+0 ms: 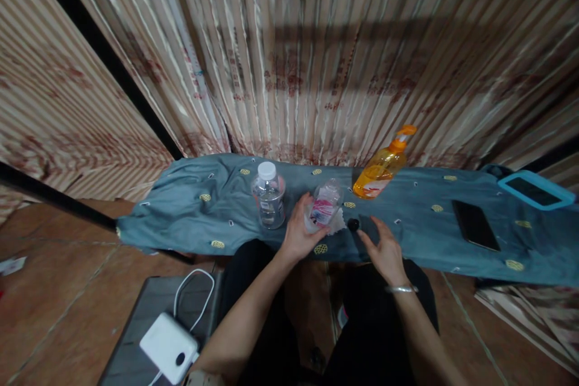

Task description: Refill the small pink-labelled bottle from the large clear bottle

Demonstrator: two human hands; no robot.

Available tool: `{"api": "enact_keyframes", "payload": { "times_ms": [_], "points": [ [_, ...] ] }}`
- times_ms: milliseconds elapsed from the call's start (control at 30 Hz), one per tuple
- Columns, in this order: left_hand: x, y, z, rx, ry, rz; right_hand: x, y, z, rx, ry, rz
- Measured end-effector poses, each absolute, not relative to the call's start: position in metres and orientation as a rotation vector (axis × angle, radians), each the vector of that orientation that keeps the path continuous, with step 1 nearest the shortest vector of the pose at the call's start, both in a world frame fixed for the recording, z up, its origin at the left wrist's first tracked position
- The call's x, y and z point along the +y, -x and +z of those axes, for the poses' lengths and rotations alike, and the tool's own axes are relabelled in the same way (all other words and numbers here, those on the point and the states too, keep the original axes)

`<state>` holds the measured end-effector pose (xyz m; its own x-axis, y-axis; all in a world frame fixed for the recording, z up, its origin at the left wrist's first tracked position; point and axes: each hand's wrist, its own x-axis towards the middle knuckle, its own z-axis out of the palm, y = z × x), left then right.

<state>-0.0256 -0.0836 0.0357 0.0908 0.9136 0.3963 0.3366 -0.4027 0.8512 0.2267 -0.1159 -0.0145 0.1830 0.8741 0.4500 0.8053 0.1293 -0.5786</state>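
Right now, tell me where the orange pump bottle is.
In the head view, the orange pump bottle is right of centre, towards the far edge of the teal cloth, beyond the right hand and right of the clear bottle in the left hand.

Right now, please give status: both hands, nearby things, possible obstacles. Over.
Left hand gripping clear plastic bottle with pink label. Right hand open beside small round black object, contact unclear. Possible obstacle: clear, white-capped plastic bottle, left of left hand.

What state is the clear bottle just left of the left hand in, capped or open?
Capped: a white cap sits on top of the clear bottle, covering its mouth.
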Motion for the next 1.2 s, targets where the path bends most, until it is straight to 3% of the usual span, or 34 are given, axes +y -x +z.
{"api": "enact_keyframes", "payload": {
  "times_ms": [267, 400, 533, 1200],
  "points": [
    [-0.087, 0.089, 0.081, 1.607, -1.747, 1.937, -0.129, -0.132, 0.100, -1.914, 1.350, 0.127],
    [-0.056, 0.087, 0.071, 1.663, -1.415, 1.827, -0.077, -0.070, 0.174, -2.214, 1.351, 0.089],
    [-0.046, 0.079, 0.059, 1.617, -1.276, 1.764, -0.029, -0.028, 0.217, -2.482, 1.446, 0.040],
    [-0.045, 0.081, 0.043, 1.541, -1.211, 1.815, 0.007, -0.018, 0.239, -3.018, 1.240, -0.119]
  ]
}}
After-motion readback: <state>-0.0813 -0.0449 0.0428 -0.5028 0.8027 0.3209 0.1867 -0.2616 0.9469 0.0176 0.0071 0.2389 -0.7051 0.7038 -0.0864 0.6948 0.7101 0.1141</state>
